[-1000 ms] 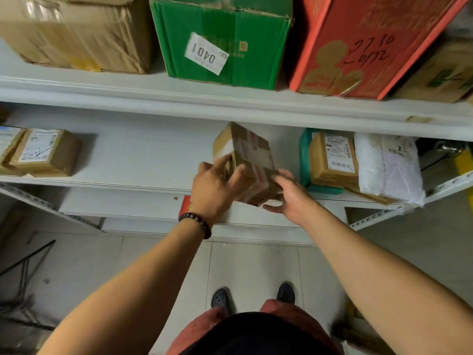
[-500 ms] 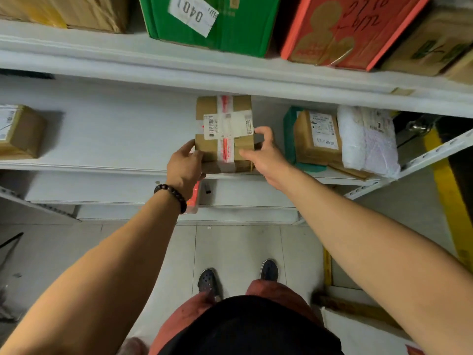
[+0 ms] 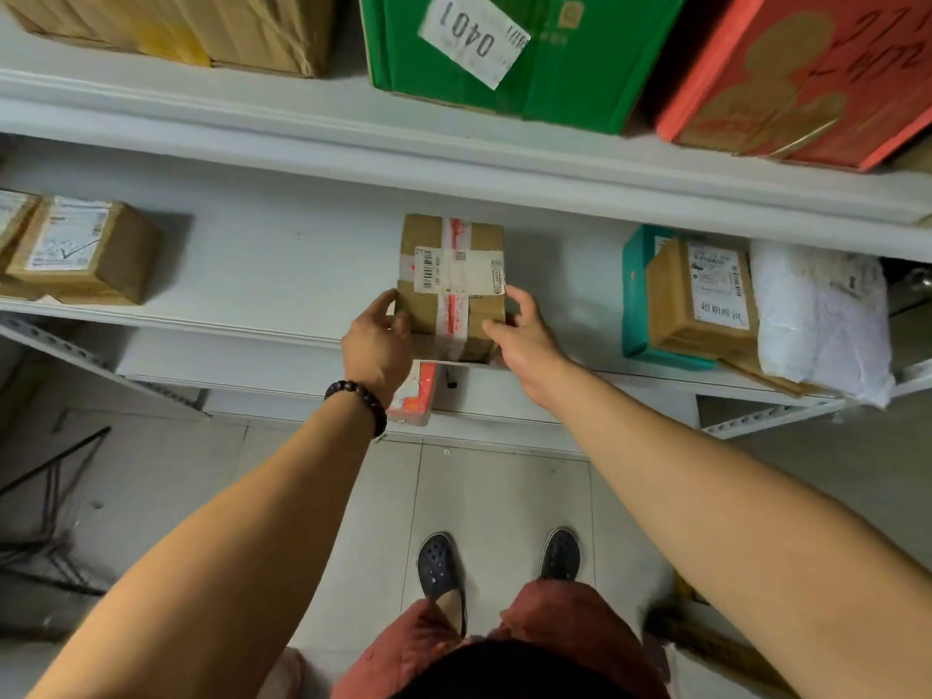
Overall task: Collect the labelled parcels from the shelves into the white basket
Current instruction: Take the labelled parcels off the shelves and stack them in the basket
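A small brown cardboard parcel [image 3: 454, 285] with red tape and a white barcode label sits at the front edge of the middle shelf [image 3: 282, 264]. My left hand [image 3: 375, 340] grips its left side, thumb up along the edge. My right hand [image 3: 524, 335] holds its right side, fingers curled round the near corner. The label faces up. More labelled parcels lie on this shelf: a brown box [image 3: 85, 252] at far left, and a brown box [image 3: 703, 295] on a teal box [image 3: 635, 295] at right, beside a white padded bag [image 3: 819, 315]. The white basket is out of view.
The upper shelf carries a taped brown carton [image 3: 201, 27], a green box [image 3: 529, 53] labelled 0401 and a red box [image 3: 797, 78]. A small red packet [image 3: 416, 396] lies on the lowest shelf under the parcel. Dark wire frames [image 3: 45, 522] lie on the tiled floor at left.
The parcel was turned from tilted on edge to flat, label up, and set down at the shelf's front edge. Both hands stayed on its sides.
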